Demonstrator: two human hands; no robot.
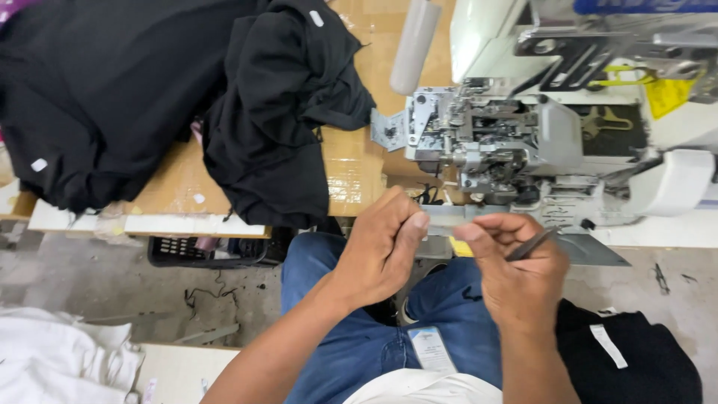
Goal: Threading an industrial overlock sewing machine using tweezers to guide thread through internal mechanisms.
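Sewing table [179, 196]; tweezers [529, 245] between right fingers [479, 230]

Grey concrete floor [112, 284], wooden worktable [179, 191]

Both forearms come up from bottom edge, bare, converging at centre. L hand [381, 251] curled, knuckles up, thumb + forefinger pinched at tip. R hand [520, 273] raised opposite, back to cam, fingers bent, thumb + forefinger pinched. Fingertips of both close, not touching. Wrists about level, slightly bent.
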